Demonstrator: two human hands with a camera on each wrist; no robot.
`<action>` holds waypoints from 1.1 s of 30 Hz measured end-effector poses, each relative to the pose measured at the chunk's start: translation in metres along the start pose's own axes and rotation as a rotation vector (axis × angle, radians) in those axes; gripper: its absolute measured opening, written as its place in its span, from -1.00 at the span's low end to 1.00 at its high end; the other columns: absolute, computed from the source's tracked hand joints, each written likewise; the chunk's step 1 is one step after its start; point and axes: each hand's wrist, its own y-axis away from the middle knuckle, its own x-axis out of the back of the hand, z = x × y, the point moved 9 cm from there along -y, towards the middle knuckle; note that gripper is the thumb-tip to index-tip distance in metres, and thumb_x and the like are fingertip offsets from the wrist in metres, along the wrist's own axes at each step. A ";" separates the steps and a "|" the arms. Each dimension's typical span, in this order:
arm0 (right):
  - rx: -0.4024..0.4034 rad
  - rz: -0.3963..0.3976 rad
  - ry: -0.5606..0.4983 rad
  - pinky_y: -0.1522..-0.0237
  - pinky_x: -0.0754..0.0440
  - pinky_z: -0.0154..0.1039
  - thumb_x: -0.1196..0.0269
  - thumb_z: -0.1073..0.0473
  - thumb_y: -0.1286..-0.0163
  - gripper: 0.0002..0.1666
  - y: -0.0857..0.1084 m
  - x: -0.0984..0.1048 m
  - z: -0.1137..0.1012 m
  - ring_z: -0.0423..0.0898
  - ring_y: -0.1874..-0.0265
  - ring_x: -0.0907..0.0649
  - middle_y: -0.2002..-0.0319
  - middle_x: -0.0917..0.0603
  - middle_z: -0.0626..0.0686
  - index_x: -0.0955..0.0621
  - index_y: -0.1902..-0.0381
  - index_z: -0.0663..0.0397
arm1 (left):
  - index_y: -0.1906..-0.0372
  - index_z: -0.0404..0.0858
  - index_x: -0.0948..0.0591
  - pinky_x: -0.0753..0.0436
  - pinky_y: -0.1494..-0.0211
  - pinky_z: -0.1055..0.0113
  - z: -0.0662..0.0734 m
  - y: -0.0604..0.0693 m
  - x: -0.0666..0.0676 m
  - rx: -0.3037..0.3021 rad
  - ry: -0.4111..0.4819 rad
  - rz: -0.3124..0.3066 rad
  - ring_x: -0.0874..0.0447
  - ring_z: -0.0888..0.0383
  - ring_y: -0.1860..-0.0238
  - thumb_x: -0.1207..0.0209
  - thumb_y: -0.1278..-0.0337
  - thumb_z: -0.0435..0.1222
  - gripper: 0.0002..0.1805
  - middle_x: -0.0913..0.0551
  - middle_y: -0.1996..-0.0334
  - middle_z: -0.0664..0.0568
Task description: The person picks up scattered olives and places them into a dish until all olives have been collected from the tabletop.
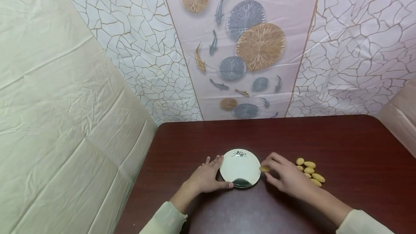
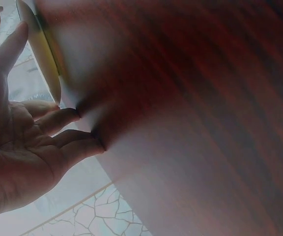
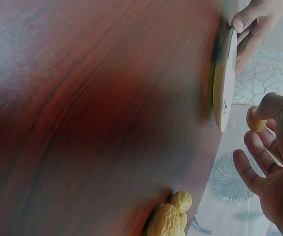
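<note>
A small round white plate (image 1: 240, 167) with a dark green patch at its near edge and a dark floral print at the far edge rests on the table. My left hand (image 1: 208, 176) touches its left rim, thumb straight at the near edge, the other fingers spread beside it; in the left wrist view some fingertips (image 2: 101, 146) meet the table. Over the plate's right edge, my right hand (image 1: 286, 176) pinches a wrinkled, yellow-brown oval piece (image 3: 254, 119) between thumb and fingers. Several similar oval pieces (image 1: 308, 170) lie in a cluster right of that hand.
The dark reddish-brown wooden table (image 1: 195, 138) has a rounded far edge. Behind it hangs a patterned cloth (image 1: 240, 82) with fish and round leaf prints. A pale creased cloth (image 1: 65, 118) covers the left side.
</note>
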 end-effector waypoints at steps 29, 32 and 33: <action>-0.018 -0.053 0.024 0.13 -0.73 -0.19 -0.63 0.31 -0.21 -0.65 -0.011 -0.023 -0.004 -0.23 0.13 -0.62 0.12 -0.71 -0.13 -0.77 0.09 -0.05 | -0.82 -0.18 -0.13 -0.40 -0.71 -0.27 -0.001 -0.001 0.000 0.004 -0.015 0.000 -0.18 -0.39 -0.74 -0.33 -0.24 0.45 0.29 -0.21 -0.78 -0.12; -0.021 -0.057 0.025 0.16 -0.72 -0.22 -0.62 0.31 -0.22 -0.65 -0.012 -0.024 -0.004 -0.24 0.13 -0.60 0.12 -0.71 -0.14 -0.77 0.08 -0.06 | -0.82 -0.18 -0.13 -0.40 -0.70 -0.27 -0.002 -0.001 -0.001 0.006 -0.019 -0.001 -0.18 -0.38 -0.74 -0.32 -0.24 0.47 0.29 -0.21 -0.79 -0.12; -0.022 -0.059 0.027 0.16 -0.72 -0.23 -0.62 0.31 -0.22 -0.65 -0.012 -0.025 -0.004 -0.24 0.13 -0.60 0.12 -0.71 -0.14 -0.77 0.07 -0.06 | -0.82 -0.17 -0.12 -0.40 -0.71 -0.26 -0.002 -0.001 -0.001 0.007 -0.018 -0.002 -0.17 -0.38 -0.75 -0.32 -0.24 0.47 0.29 -0.20 -0.79 -0.11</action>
